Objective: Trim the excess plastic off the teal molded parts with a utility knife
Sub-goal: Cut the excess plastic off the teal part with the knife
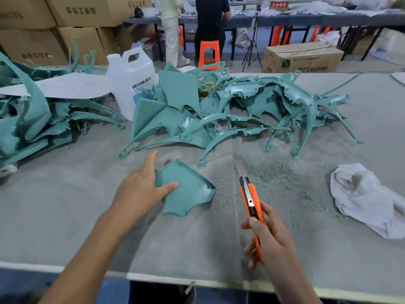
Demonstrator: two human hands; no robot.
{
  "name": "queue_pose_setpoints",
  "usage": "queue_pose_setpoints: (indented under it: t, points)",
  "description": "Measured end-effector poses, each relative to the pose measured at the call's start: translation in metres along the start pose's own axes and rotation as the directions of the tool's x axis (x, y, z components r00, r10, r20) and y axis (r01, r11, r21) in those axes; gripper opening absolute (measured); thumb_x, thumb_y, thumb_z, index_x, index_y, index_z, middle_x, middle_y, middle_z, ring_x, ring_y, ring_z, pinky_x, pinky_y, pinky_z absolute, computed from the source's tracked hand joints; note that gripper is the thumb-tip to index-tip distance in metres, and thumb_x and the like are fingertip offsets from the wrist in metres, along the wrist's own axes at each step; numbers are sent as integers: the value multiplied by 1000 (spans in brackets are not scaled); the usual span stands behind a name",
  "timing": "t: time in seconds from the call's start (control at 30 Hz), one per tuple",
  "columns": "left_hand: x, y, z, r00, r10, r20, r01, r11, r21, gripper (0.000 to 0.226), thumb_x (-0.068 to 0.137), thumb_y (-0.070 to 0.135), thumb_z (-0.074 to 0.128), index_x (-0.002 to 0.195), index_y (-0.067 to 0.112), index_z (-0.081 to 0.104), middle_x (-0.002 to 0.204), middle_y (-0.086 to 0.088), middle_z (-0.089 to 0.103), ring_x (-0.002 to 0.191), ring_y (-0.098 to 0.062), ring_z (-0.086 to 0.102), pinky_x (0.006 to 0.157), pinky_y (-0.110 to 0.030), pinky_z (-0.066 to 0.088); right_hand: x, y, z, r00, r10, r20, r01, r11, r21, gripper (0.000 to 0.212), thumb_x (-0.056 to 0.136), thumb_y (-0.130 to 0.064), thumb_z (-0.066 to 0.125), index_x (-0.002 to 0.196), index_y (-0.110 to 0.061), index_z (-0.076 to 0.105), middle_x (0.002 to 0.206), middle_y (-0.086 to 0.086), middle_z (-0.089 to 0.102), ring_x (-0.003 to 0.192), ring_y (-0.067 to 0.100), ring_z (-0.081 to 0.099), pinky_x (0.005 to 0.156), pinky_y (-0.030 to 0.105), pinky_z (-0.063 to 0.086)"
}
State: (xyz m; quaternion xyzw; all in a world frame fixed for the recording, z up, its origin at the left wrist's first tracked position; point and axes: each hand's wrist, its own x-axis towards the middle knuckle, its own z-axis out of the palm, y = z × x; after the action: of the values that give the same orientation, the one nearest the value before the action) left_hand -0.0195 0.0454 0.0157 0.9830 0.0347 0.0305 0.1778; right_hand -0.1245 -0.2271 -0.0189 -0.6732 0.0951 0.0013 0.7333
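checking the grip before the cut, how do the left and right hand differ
Left hand has straight fingers, thumb on the panel; right hand is curled round the knife. Left hand touches the panel; right hand holds the knife clear of it. Both are bare, above the table.

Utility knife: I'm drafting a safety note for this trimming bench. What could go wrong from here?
1. The utility knife in the right hand has its blade out, beside the small teal part that the left hand touches; a slip could cut those fingers.
2. Loose shavings on the table may let the part slide under pressure.
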Motion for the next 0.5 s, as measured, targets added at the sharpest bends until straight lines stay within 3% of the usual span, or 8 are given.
queue_pose_setpoints:
  t: [0.03, 0.07, 0.13, 0.2, 0.23, 0.37, 0.5]
  points:
    - [-2, 0, 2, 989, 101, -105, -93, 993, 73, 79, 78, 79, 51, 143, 40, 29, 138, 3, 52, 126, -27, 50, 99, -45, 41, 3, 1, -3, 1000, -30, 3, 30, 998, -52, 38, 101, -11, 53, 114, -46, 62, 85, 3, 69, 48, 20, 57, 37, 31, 45]
    - [-4, 3, 2, 978, 179, -104, -166, 979, 120, 76, 77, 86, 40, 140, 43, 35, 140, 7, 48, 130, -23, 45, 103, -45, 35, 6, 2, -5, 998, -70, -5, 69, 991, -111, 36, 101, -15, 55, 111, -49, 63, 85, 2, 69, 50, 20, 58, 40, 33, 47]
    - [-9, 6, 7, 971, 207, 121, -225, 962, 153, 93, 67, 100, 22, 143, 47, 34, 152, 12, 37, 140, -15, 32, 111, -43, 21, 16, 2, -8, 984, -171, -41, 153, 946, -284, 25, 97, -29, 59, 112, -50, 61, 83, -1, 70, 58, 17, 62, 52, 37, 52]
    - [-14, 3, 21, 930, 170, 326, -255, 937, 241, 103, 65, 101, 24, 153, 46, 17, 164, 11, 15, 150, -12, 11, 119, -45, 5, 24, 2, -7, 961, -264, -88, 198, 871, -449, 15, 91, -40, 65, 106, -44, 63, 78, -9, 70, 63, 9, 62, 60, 26, 51]
    - [-16, 1, 26, 931, 173, 321, -264, 927, 266, 97, 72, 95, 29, 154, 46, 13, 166, 11, 10, 152, -12, 6, 120, -45, 1, 26, 4, -5, 950, -296, -101, 209, 842, -497, 12, 89, -42, 68, 101, -41, 64, 75, -13, 68, 62, 6, 61, 57, 17, 46]
    - [-14, 1, 25, 976, 213, 49, -219, 959, 182, 51, 99, 58, 39, 149, 46, 36, 157, 13, 37, 145, -11, 32, 118, -47, 15, 26, 15, 4, 943, -326, -65, 226, 773, -593, 10, 83, -40, 74, 90, -39, 67, 76, -20, 64, 67, 3, 60, 58, 13, 42]
    - [-10, 13, 18, 970, 241, 10, -241, 964, 113, 47, 101, 37, 48, 148, 40, 42, 150, 13, 47, 137, -12, 44, 113, -49, 29, 25, 22, 1, 933, -359, -9, 279, 740, -611, 15, 81, -35, 76, 93, -37, 69, 77, -20, 64, 66, 2, 60, 59, 11, 41]
